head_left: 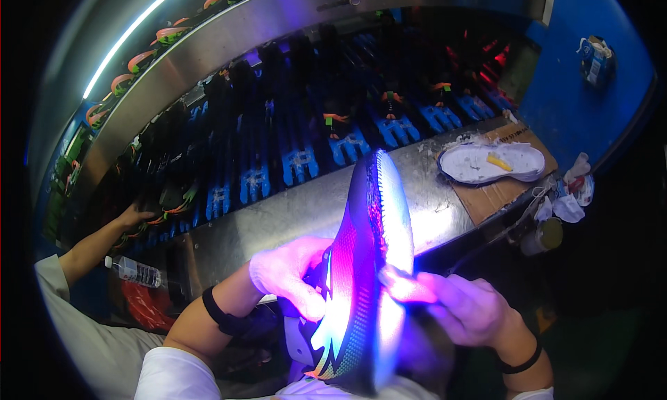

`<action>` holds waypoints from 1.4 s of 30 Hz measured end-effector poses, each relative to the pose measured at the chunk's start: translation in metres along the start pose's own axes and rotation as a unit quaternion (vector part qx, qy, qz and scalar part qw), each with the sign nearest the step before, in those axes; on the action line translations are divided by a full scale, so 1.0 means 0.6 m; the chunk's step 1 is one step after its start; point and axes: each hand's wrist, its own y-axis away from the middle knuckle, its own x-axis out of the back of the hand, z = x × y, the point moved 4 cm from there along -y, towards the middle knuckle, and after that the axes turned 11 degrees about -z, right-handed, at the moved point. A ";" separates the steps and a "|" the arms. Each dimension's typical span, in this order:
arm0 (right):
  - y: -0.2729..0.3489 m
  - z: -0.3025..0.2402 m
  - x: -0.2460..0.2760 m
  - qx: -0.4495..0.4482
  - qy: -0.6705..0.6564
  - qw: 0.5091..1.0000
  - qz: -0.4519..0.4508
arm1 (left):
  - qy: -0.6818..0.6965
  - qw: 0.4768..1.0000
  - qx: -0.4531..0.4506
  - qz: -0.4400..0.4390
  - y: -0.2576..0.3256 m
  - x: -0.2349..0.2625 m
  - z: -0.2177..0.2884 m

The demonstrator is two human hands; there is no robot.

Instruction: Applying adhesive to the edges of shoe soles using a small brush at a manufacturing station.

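Shoe [346,275] is held up toe-high and tilted over the lap, just in front of the bench [434,223], its sole turned to the right under purple glare. It's gripped by the left hand [295,268] around the collar side, while something small and pale [403,286] is pinched in the right hand [474,308] at the sole edge — too washed out to be named. Handling-wise, it'd probably be found fairly light, with a mesh-look upper that could be dented if squeezed and a sole that should be stiffer. The collar or heel is best taken hold of, and the sole edge is better left alone in case it's tacky; that can't be told from here. As for containers, a clear bottle [137,270] with a white cap is seen lying tilted at the left, its fill hard to judge, near a red bag [146,306] whose contents can't be made out. A jar [543,236] is seen below the bench's right end — insides hidden. On the cardboard [479,202], a loose sole [460,162] is laid like a shallow tray, with a yellow scrap [499,162] in it.
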 end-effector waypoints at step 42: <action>0.006 -0.012 0.090 0.003 -0.004 0.997 -0.082 | 0.125 0.938 0.044 0.320 0.053 -0.114 -0.028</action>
